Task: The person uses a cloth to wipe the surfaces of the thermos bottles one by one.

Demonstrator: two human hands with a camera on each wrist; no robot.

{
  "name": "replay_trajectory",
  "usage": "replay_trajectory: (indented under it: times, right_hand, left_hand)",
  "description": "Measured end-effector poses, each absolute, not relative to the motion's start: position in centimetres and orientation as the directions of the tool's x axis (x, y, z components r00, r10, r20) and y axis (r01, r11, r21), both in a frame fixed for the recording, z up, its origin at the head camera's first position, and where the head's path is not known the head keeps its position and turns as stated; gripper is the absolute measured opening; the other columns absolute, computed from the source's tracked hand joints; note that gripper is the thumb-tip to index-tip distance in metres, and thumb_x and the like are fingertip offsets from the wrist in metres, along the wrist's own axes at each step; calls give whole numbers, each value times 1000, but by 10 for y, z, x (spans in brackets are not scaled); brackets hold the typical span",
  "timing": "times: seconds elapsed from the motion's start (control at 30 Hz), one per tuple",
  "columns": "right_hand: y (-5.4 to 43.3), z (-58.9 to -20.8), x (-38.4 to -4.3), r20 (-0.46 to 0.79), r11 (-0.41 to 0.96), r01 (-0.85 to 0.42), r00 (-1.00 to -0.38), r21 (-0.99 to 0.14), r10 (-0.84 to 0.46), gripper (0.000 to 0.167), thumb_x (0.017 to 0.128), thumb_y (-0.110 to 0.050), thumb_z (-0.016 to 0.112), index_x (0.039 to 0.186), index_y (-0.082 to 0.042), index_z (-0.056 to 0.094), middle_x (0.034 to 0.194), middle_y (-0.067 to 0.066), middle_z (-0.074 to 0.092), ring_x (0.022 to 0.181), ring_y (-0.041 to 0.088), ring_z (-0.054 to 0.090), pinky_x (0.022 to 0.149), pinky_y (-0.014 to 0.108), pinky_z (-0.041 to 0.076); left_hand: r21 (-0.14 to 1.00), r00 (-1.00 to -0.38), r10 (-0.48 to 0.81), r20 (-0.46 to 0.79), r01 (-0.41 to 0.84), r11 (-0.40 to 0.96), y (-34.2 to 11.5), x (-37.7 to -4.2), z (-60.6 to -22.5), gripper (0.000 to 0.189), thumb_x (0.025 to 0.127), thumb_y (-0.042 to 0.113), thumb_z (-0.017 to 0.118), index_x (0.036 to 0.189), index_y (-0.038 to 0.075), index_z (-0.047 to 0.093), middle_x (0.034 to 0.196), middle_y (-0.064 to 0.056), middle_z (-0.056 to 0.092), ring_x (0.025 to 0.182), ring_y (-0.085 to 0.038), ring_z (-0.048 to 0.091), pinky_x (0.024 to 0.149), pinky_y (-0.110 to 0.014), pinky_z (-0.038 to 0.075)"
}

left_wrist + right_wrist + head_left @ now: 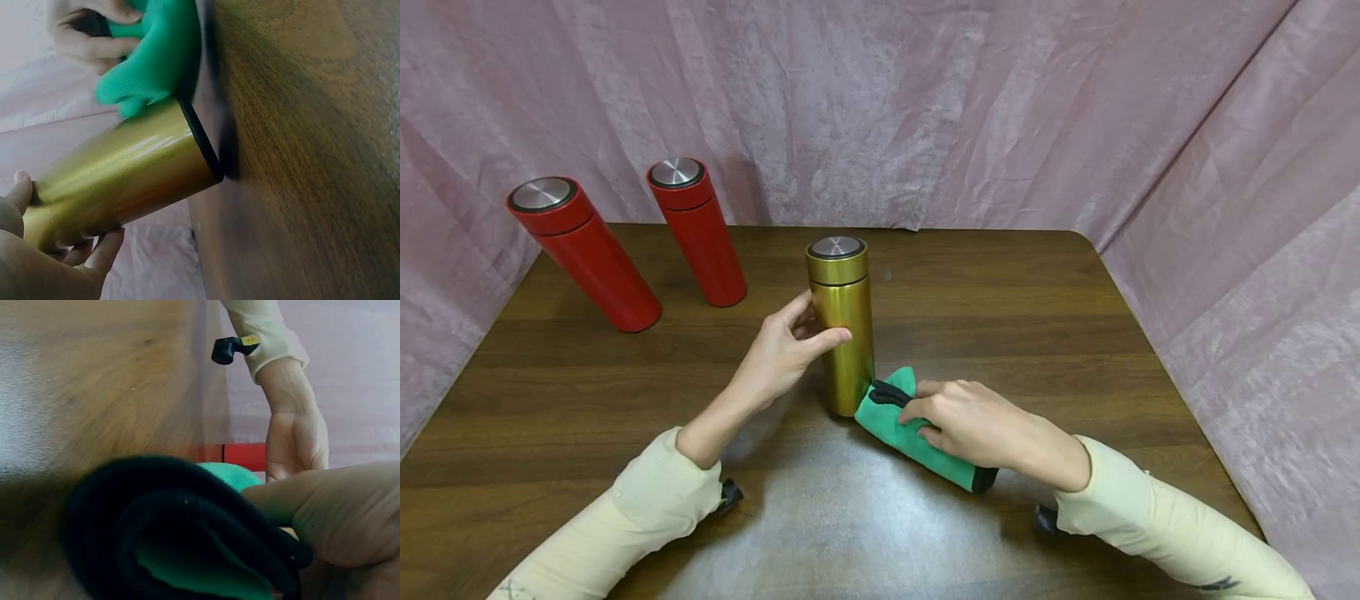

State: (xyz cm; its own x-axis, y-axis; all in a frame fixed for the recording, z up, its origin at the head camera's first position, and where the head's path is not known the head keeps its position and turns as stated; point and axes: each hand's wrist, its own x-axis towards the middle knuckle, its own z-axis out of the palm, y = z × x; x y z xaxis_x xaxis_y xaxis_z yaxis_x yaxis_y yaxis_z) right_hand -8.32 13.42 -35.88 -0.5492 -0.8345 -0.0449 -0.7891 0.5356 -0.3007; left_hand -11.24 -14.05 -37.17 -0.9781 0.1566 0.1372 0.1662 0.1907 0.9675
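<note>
A gold thermos bottle (848, 358) with a silver-topped lid stands near the middle of the wooden table. My left hand (781, 354) grips its side, thumb across the front and fingers round the back. In the left wrist view the base of the gold bottle (131, 169) shows a black rim close to the tabletop. My right hand (973, 421) holds a folded green cloth (917, 442) with black edging, whose left end meets the bottle's lower side. The right wrist view shows the cloth's black edge (94, 519) rolled into a loop.
Two red thermos bottles, one at the far left (602, 267) and one nearer the middle (703, 242), stand at the back left of the table (1000, 333). Pink curtains (865, 108) hang behind the table and along its right side.
</note>
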Motion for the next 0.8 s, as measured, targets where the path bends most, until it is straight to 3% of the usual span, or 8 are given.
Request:
replay_trajectory:
  times: [0.13, 0.3, 0.43, 0.8]
  right_hand:
    - [135, -355, -87, -146, 545, -767, -529, -339, -836, 24, 92, -4, 75, 115, -11, 78, 110, 4, 71, 89, 12, 68, 75, 30, 57]
    - [137, -345, -93, -143, 546, -738, -538, -396, -831, 24, 93, -7, 76, 116, -13, 78, 113, 1, 72, 97, 12, 69, 82, 33, 58]
    - [141, -332, -97, -78, 527, -723, -556, -447, -828, 23, 94, -7, 74, 116, -13, 78, 113, -2, 72, 97, 9, 67, 84, 32, 57]
    - [149, -286, -100, 175, 464, -703, -632, -539, -755, 31, 91, -2, 78, 119, -16, 77, 109, -7, 72, 84, 7, 61, 69, 25, 52]
  left_hand:
    - [966, -976, 159, 149, 178, 189, -140, -113, -373, 56, 94, 14, 79, 145, 8, 56, 125, -14, 68, 112, -25, 67, 98, -37, 54]
    - [966, -976, 159, 148, 177, 190, -141, -112, -374, 57, 94, 14, 79, 146, 9, 56, 125, -14, 68, 113, -25, 67, 99, -38, 54]
    - [967, -976, 164, 146, 176, 184, -140, -111, -373, 57, 93, 13, 80, 145, 8, 56, 125, -14, 68, 113, -26, 67, 100, -39, 54]
    - [966, -973, 167, 161, 190, 177, -139, -108, -374, 55, 93, 10, 79, 142, 4, 57, 126, -16, 68, 115, -28, 67, 100, -40, 54]
